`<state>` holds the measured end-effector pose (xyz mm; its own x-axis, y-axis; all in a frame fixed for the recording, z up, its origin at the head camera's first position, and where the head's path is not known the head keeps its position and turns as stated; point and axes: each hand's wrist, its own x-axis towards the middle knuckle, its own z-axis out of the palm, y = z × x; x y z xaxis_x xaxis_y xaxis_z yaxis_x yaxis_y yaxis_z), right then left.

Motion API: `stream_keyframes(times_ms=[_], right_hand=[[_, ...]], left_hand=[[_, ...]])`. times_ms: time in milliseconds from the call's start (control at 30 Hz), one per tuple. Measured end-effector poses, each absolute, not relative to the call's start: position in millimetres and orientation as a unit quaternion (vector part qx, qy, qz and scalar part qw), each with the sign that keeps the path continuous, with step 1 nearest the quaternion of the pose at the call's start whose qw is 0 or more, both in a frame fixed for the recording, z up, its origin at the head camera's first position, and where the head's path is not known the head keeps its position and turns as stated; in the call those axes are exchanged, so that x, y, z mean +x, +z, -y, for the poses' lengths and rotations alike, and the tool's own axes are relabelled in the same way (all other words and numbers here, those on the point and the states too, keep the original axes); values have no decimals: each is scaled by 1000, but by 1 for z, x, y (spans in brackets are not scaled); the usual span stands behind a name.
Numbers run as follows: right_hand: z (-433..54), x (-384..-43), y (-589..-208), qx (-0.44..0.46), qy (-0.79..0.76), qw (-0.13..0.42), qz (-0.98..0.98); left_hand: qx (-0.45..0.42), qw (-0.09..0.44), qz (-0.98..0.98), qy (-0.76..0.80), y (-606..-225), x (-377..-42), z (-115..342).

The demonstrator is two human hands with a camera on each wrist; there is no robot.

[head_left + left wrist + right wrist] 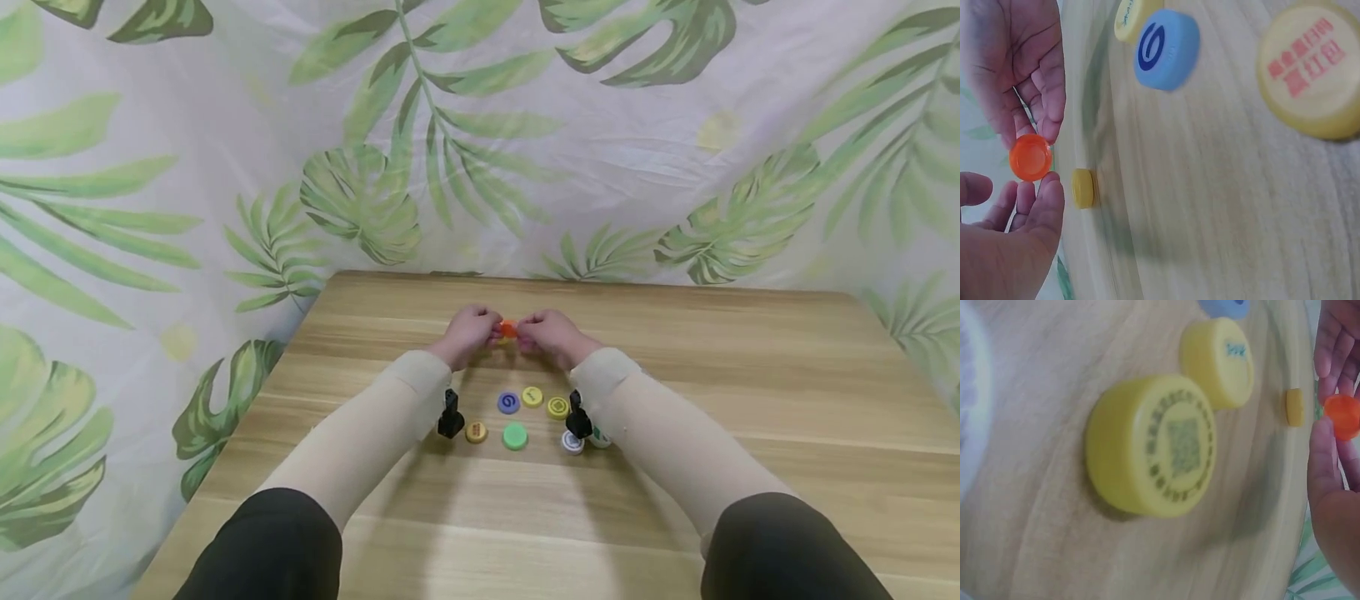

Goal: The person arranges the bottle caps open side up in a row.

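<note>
Near the far side of the table, an orange bottle cap point(508, 328) is held up between the fingertips of my left hand point(471, 332) and right hand point(553, 335). Its hollow inside faces the camera in the left wrist view, where fingers point(999, 209) of the left hand meet its lower edge and those of the right hand its upper edge. From the right wrist, the orange cap point(1342, 417) shows at the right border, partly cut off. A small yellow cap point(1083, 188) rests on the table just below the hands.
Nearer the body lie a blue cap point(508, 402), two yellow caps, one of them printed point(1154, 447), a golden cap with red print point(476, 432), a green cap point(514, 436) and a white cap point(572, 442). Another cap point(600, 437) is partly hidden beside the right wrist. A leaf-patterned curtain point(480, 167) hangs behind.
</note>
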<state>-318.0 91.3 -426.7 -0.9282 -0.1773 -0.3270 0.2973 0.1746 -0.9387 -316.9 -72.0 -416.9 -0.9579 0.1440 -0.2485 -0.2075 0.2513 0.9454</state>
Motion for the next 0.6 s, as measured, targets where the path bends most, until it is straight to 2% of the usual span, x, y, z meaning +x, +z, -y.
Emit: stream_keyframes(times_ms=[300, 600], right_hand=[[-93, -327, -423, 74, -682, 114, -718], [-99, -326, -427, 72, -655, 123, -742]], left_hand=[[-1, 104, -814, 572, -410, -323, 58], [-12, 133, -810, 571, -412, -326, 49]])
